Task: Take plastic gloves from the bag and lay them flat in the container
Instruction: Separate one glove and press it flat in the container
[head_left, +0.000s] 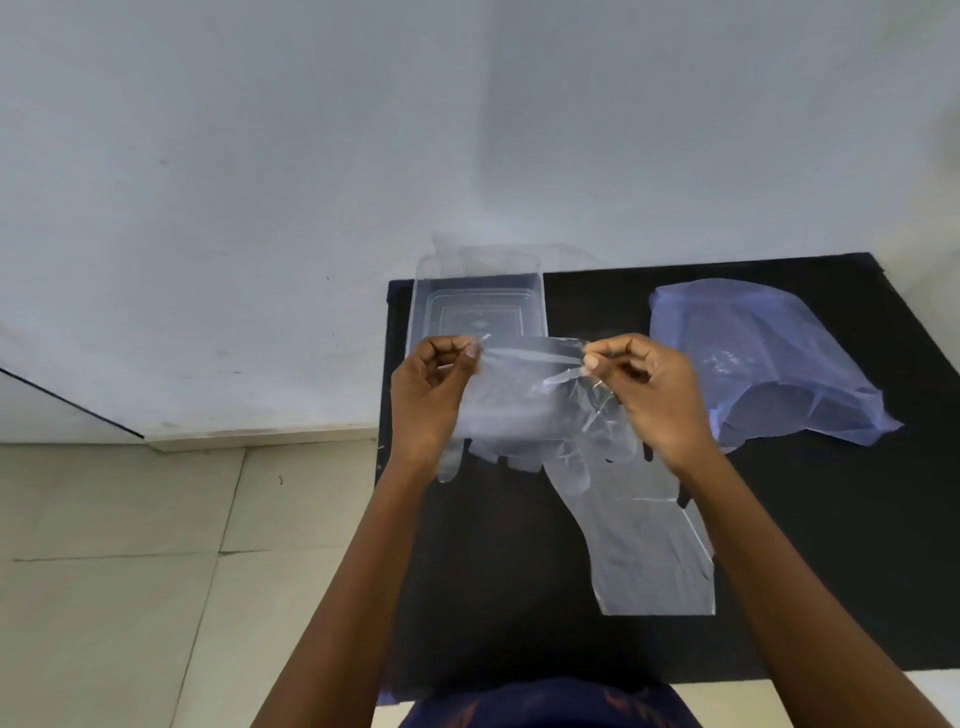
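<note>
A clear plastic glove (519, 400) hangs stretched in the air between the two hands, its cuff edge pulled taut and its finger shapes dangling below. The left hand (431, 395) pinches one corner of the cuff, its fingers (470, 351) curled and clamped on the film; the right hand (649, 389) pinches the opposite corner the same way, thumb and fingers (592, 364) closed on the plastic. Just beyond the fingers, partly seen through the held glove, sits the clear container (423, 296) at the far left corner of the black surface (831, 545). Below the right hand's fingers, nearer the person, a second clear glove (654, 551) lies flat on the surface. Out past the right hand lies the crumpled bluish bag (769, 358), its open mouth turned towards the person. Pale floor tiles (130, 571) and a white wall (260, 156) lie left of the left hand.
</note>
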